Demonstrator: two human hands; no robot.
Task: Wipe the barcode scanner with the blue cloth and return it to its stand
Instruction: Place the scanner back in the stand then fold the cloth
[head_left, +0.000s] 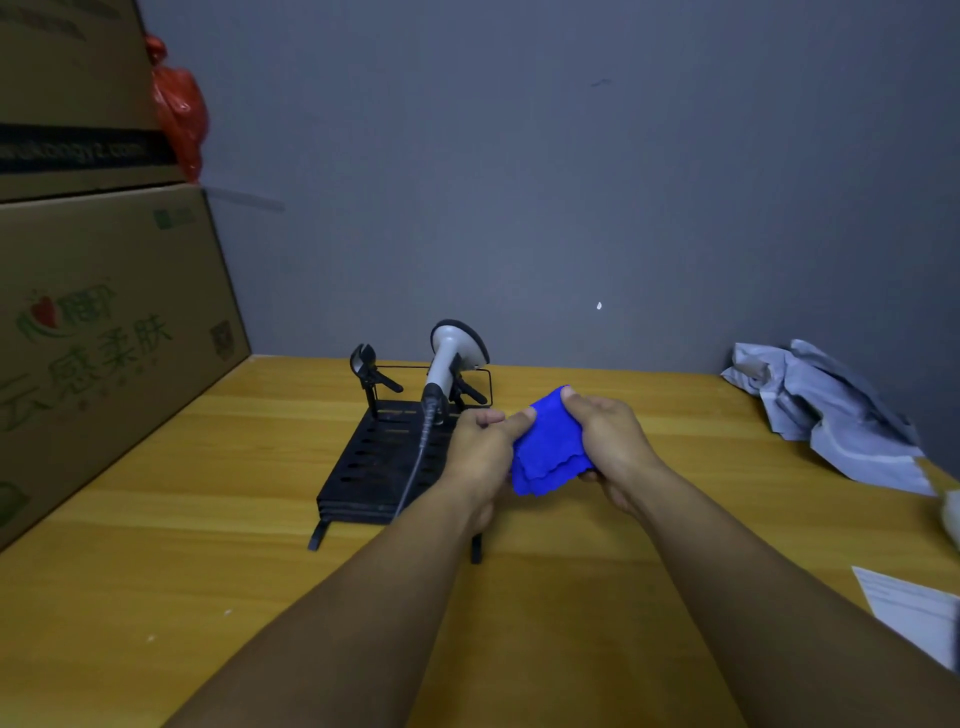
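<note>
a folded bright blue microfibre cloth (548, 447) is gripped between left hand (480, 447) and right hand (610, 441); the grey-white handheld barcode scanner (447, 358) sits in its black perforated metal stand (374, 462), seemingly unwiped; everything remains.

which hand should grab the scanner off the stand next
Probably the left hand: it is nearest the scanner on its stand, while the right hand has the fuller grip on the blue cloth.
</note>
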